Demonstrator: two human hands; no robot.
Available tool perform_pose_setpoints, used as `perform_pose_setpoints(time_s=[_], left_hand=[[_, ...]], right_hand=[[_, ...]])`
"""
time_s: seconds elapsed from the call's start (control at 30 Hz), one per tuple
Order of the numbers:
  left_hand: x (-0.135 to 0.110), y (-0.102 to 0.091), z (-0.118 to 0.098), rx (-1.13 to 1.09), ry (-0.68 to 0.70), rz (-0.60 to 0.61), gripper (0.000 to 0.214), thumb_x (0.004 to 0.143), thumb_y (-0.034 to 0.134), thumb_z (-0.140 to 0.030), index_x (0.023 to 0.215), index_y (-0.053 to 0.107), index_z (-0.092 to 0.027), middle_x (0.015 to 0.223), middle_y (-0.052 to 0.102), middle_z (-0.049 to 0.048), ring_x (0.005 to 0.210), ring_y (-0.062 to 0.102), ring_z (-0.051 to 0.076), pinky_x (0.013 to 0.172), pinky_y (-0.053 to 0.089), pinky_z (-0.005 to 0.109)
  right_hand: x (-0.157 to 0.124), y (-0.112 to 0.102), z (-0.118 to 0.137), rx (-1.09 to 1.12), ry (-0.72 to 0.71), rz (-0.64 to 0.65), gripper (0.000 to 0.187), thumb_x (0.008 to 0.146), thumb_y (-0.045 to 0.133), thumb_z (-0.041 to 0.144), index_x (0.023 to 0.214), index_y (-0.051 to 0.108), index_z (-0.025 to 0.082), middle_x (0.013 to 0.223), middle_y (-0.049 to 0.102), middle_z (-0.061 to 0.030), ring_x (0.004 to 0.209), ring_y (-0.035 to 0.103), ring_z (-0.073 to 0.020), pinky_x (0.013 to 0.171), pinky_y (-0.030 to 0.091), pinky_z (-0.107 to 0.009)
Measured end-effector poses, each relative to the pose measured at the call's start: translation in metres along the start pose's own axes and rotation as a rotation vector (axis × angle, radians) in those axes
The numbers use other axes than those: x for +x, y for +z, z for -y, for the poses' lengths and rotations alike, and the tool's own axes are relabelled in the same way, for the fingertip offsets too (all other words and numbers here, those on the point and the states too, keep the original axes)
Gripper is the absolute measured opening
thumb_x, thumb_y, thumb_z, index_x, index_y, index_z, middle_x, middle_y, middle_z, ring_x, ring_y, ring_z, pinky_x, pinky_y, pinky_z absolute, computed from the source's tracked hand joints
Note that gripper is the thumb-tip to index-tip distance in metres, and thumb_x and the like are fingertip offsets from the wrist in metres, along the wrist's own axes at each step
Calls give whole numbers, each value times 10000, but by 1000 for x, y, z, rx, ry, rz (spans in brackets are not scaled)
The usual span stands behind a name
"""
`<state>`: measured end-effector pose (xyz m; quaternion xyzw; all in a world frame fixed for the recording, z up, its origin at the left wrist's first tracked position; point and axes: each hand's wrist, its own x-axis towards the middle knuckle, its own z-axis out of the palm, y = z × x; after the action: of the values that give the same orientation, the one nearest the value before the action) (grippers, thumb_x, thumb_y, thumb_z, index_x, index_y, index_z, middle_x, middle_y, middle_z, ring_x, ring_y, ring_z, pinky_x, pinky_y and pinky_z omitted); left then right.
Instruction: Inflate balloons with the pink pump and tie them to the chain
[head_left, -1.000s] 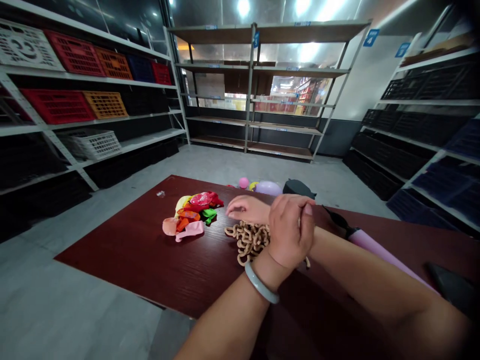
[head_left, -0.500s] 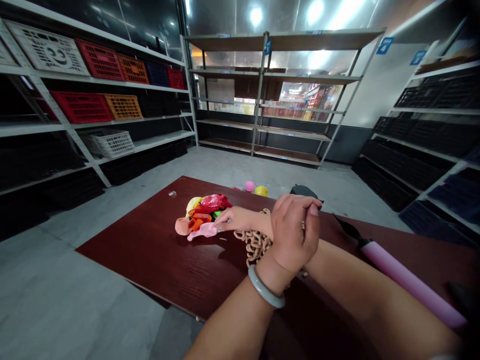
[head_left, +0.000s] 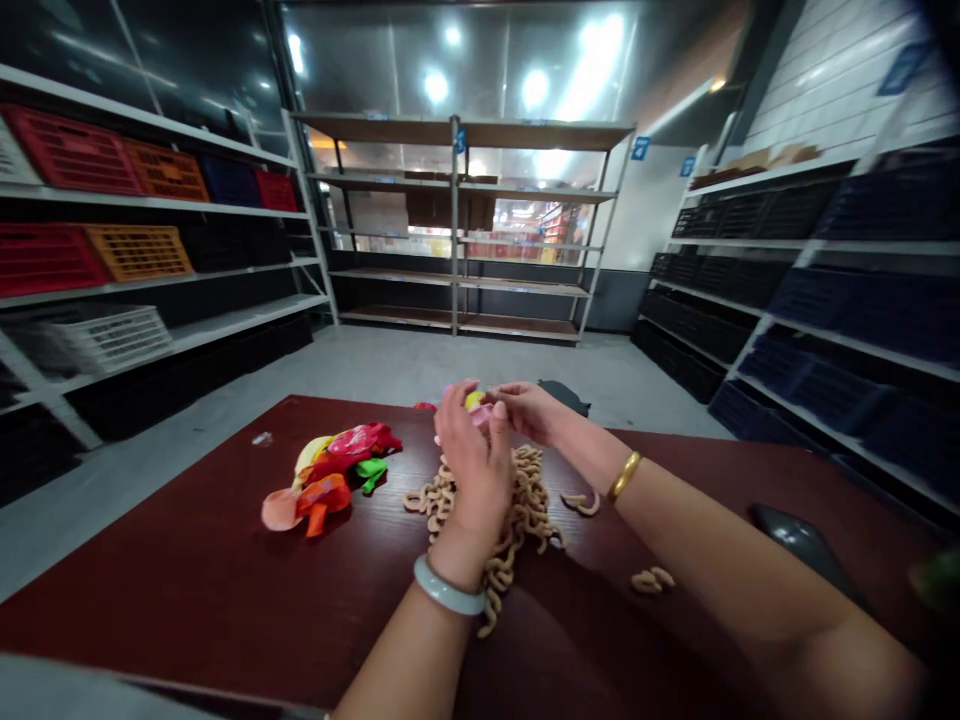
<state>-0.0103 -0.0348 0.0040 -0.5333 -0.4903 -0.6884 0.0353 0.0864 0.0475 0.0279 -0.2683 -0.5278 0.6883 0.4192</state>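
Observation:
A pink balloon (head_left: 481, 412), limp and partly hidden by fingers, is between my two hands above the table. My left hand (head_left: 474, 450), with a pale bangle at its wrist, curls around it from the near side. From the right, my right hand (head_left: 526, 408) pinches it with thumb and fingers. Whether anything else is inside my left palm is hidden. Under the hands spreads a pile of light-brown curled pieces (head_left: 529, 500). To the left lie several limp balloons: a red one (head_left: 360, 440), an orange one (head_left: 324, 495), a peach one (head_left: 281, 510) and a green one (head_left: 371, 472).
The dark red table (head_left: 187, 590) carries a few stray curled pieces (head_left: 652, 580), a black object (head_left: 799, 535) at right and a clear scrap (head_left: 262, 439) at far left. A dark grey item (head_left: 562, 396) shows beyond the far edge. Shelves with crates (head_left: 139, 252) surround the floor.
My right hand has drawn the pink balloon from the balloon heap back to my left hand. My arms no longer cross. The view has turned right, and the pink pump is no longer visible.

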Motion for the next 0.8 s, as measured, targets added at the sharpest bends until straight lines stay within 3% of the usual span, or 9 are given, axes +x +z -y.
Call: perform_pose_setpoints(time_s=[0.13, 0.27, 0.4, 0.53, 0.67, 0.77, 0.8], left_hand=[[0, 21, 19, -201, -261, 366, 540, 864, 556, -476, 1269, 515, -121, 1274, 568, 195, 1196, 519, 295, 1003, 375, 428], [-11, 35, 17, -526, -447, 689, 457, 825, 600, -491, 1114, 630, -139, 1036, 681, 116, 959, 621, 238, 859, 465, 351], [-28, 40, 6, -642, -665, 930, 415, 728, 732, -438, 995, 673, -125, 767, 661, 43, 652, 573, 139, 647, 455, 257], [-43, 40, -4, -612, -723, 1046, 373, 773, 688, -473, 865, 707, -112, 647, 626, 38, 539, 517, 105, 542, 401, 224], [-52, 36, -17, -730, -895, 1148, 350, 788, 696, -443, 803, 710, -94, 618, 619, 56, 514, 528, 97, 504, 406, 204], [-47, 33, -22, -976, -1055, 1025, 256, 824, 684, -357, 837, 702, -103, 674, 624, 50, 526, 542, 75, 493, 430, 169], [-44, 32, -21, -1048, -1093, 958, 222, 838, 672, -325, 873, 700, -108, 715, 636, 53, 545, 562, 74, 508, 455, 165]], right_hand=[[-22, -42, 20, -1, 1, 11, 257, 651, 843, 261, 774, 673, 114, 744, 673, -24, 691, 630, -127, 737, 527, -289], [-53, -73, 28, 19, -10, -10, 265, 655, 835, 256, 827, 686, 121, 819, 699, -47, 783, 662, -141, 809, 525, -299], [-77, -93, 22, 37, -13, -76, 292, 653, 833, 215, 885, 681, 125, 844, 693, -57, 794, 663, -154, 781, 540, -303], [-92, -104, 13, 59, -49, -194, 297, 658, 823, 216, 896, 658, 152, 842, 674, -47, 778, 649, -153, 752, 544, -304], [-106, -118, 13, 84, -173, -336, 303, 697, 788, 335, 907, 617, 198, 929, 665, -37, 919, 636, -150, 877, 503, -296], [-122, -137, 19, -109, -227, -443, 351, 721, 742, 423, 966, 604, 213, 1035, 657, -58, 1023, 615, -194, 906, 479, -342], [-129, -144, 20, -361, -205, -491, 363, 741, 706, 457, 988, 607, 209, 1052, 656, -72, 1026, 613, -213, 889, 479, -359]])
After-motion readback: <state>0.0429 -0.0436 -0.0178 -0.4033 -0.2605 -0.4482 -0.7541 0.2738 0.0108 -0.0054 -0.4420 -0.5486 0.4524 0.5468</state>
